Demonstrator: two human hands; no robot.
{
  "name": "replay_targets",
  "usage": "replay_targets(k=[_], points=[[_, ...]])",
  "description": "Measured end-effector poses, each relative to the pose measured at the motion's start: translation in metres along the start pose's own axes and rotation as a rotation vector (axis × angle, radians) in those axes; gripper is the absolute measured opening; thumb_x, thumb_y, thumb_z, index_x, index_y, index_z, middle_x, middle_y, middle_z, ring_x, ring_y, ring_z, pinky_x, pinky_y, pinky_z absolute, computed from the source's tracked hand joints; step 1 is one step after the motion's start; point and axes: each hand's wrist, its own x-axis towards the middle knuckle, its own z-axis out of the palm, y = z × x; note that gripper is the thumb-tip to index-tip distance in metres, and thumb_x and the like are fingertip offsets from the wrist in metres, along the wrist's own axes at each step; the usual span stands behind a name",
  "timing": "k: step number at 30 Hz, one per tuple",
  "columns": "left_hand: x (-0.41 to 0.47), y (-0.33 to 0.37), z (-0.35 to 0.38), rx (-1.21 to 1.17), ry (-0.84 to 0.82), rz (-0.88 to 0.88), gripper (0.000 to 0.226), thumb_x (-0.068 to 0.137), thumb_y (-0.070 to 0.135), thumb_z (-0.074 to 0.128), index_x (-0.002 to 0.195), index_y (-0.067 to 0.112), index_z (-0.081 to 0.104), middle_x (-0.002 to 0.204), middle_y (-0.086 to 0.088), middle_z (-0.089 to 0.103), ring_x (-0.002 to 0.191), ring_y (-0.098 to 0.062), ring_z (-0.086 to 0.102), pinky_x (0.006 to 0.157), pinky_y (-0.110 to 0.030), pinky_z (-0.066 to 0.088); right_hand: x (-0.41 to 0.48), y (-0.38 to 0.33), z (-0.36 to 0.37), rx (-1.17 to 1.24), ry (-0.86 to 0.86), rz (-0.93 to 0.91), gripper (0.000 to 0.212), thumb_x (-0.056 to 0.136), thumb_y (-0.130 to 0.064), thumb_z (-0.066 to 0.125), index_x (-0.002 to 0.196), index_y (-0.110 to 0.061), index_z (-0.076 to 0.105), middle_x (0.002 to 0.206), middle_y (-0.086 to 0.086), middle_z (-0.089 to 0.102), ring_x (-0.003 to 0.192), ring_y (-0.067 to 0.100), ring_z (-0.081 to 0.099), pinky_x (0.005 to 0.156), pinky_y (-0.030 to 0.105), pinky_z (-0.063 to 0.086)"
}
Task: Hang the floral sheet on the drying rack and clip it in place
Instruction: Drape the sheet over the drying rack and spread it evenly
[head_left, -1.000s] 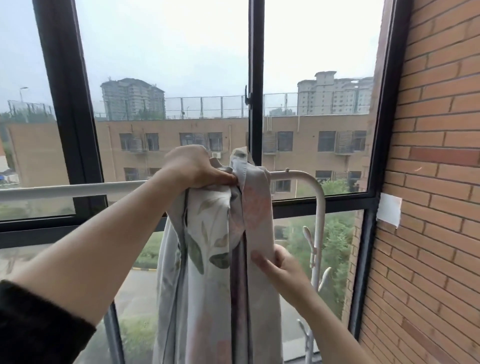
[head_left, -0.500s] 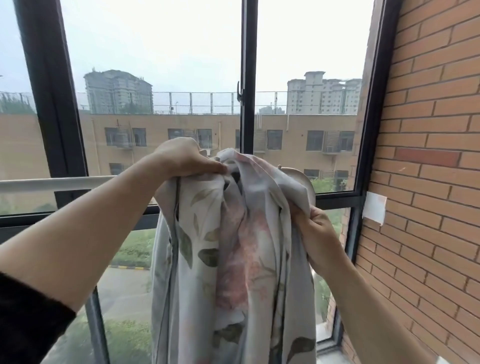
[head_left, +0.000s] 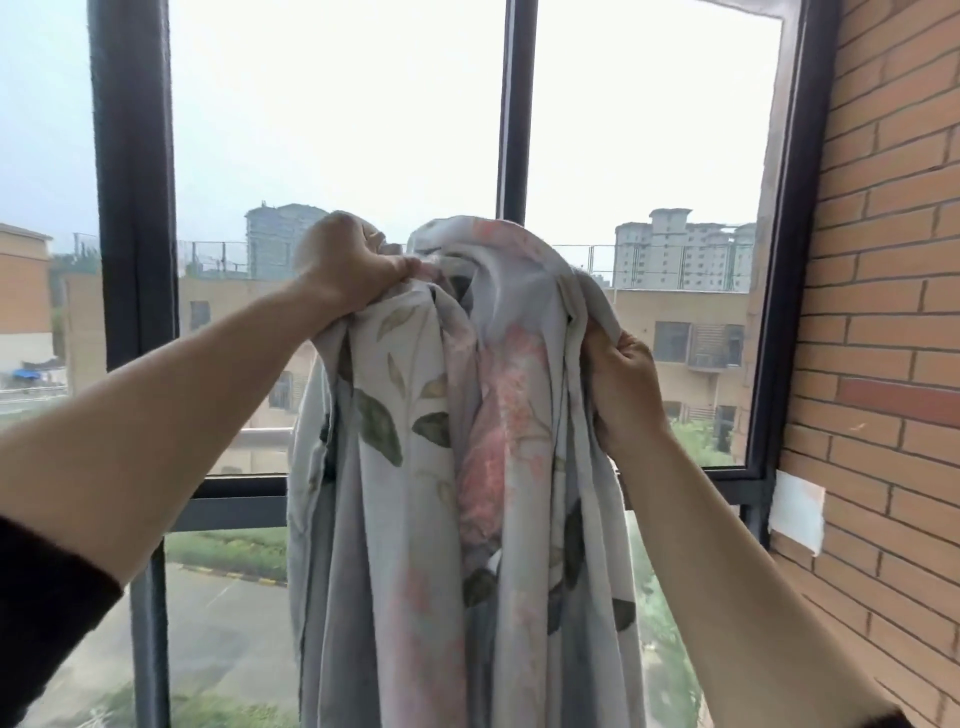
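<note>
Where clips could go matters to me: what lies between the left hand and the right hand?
Only the floral sheet, bunched into a hump, fills that gap in the head view; the left hand and right hand each grip it.

1. Drying rack (head_left: 265, 435): only a short pale stretch of rail shows, between the left forearm and the cloth. Its right end and uprights are covered.
2. Floral sheet (head_left: 415, 467): the lower part is cut off by the bottom edge. Whether its bunched top rests on the rail cannot be told.
3. Left hand (head_left: 348, 265): grips the top folds, fingertips buried in the cloth.
4. Right hand (head_left: 623, 384): grips the right-hand hem, fingertips tucked behind the fabric.
5. Dark sleeve (head_left: 47, 613): cut off at the lower left corner.
6. White patch (head_left: 797, 512) on the brick wall (head_left: 883, 260): too blurred to identify.
</note>
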Motion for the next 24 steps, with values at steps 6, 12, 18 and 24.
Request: replay_targets(k=[6,12,18,24], points=[[-0.01,-0.025,0.055,0.21,-0.265,-0.214,0.043,0.078,0.048,0.073,0.059,0.018,0.051,0.056,-0.002,0.048,0.059,-0.016,0.047,0.05,-0.029,0.029,0.023,0.048,-0.008,-0.661,-0.103,-0.027,0.028,0.097,-0.019,0.048,0.109,-0.015,0.073,0.074,0.003,0.066,0.075,0.023,0.06,0.058,0.02,0.04],[-0.026,-0.041,0.083,0.268,-0.597,-0.39,0.03,0.086,0.03,0.068,0.071,0.005,0.059,0.077,-0.005,0.051,0.064,-0.017,0.046,0.05,-0.027,0.032,0.035,0.046,-0.012,-0.978,-0.242,0.145,0.026,0.091,-0.024,0.05,0.092,-0.004,0.067,0.09,0.012,0.064,0.08,0.027,0.055,0.065,0.027,0.042],[-0.038,-0.017,0.047,0.053,-0.252,-0.224,0.061,0.061,0.075,0.06,0.059,0.018,0.039,0.058,0.003,0.039,0.055,-0.013,0.037,0.053,-0.028,0.03,0.029,0.049,-0.013,-0.914,-0.192,0.144,0.026,0.084,-0.023,0.058,0.061,-0.01,0.053,0.064,0.003,0.048,0.07,0.023,0.047,0.046,0.026,0.03],[-0.085,0.003,0.023,0.348,-0.458,0.005,0.092,0.038,0.1,0.046,0.091,0.027,0.062,0.088,0.013,0.063,0.077,-0.012,0.059,0.064,-0.028,0.045,0.027,0.045,-0.006,-0.929,-0.185,0.181,0.022,0.082,-0.017,0.057,0.09,-0.001,0.069,0.083,0.01,0.058,0.073,0.023,0.051,0.049,0.024,0.034]])
